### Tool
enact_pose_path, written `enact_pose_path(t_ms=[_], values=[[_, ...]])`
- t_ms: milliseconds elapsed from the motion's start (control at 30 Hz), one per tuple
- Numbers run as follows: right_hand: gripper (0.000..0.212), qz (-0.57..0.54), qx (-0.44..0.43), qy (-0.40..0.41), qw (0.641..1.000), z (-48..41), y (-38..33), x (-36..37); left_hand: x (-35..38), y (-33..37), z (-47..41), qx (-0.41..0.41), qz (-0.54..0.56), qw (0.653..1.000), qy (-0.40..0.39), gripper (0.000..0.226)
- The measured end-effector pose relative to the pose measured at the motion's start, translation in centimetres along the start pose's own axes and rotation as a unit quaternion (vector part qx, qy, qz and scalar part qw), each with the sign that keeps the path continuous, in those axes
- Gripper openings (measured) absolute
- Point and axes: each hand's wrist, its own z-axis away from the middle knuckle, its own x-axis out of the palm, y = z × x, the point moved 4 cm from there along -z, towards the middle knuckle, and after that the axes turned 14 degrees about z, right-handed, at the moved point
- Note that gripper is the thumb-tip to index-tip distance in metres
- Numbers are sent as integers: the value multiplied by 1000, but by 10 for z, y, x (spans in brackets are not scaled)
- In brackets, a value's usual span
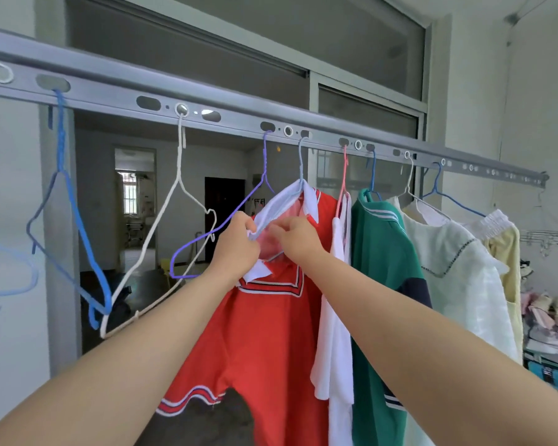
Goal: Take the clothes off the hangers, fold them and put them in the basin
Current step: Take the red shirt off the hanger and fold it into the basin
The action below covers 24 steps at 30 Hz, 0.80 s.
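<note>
Both my arms reach up: my left hand grasps the white collar of the red shirt, my right hand pinches the same collar just beside it. The shirt hangs on a pale blue hanger from the grey rail, bare hangers left, a green top right. Print on the far-right blue box is unreadable.

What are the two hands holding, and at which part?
Both hold the red shirt by its white collar: the left hand grips the collar edge, the right hand pinches beside it.
</note>
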Motion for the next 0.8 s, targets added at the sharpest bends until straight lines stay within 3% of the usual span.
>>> enact_pose_path(t_ms=[133, 233, 467, 567, 800], values=[[34, -77, 42, -15, 996, -3, -2, 15, -6, -10, 7, -68, 119, 991, -7, 39], [37, -138, 77, -45, 986, -3, 2, 19, -5, -18, 13, -124, 135, 980, -74, 65], [24, -264, 154, -78, 949, 6, -3, 17, -17, -43, 29, -155, 175, 957, -174, 80], [24, -293, 164, -77, 939, 14, -5, 13, -18, -42, 39, -143, 178, 952, -203, 76], [23, -388, 160, -68, 905, 20, -21, 7, -22, -50, 43, -104, 62, 983, -137, 43]])
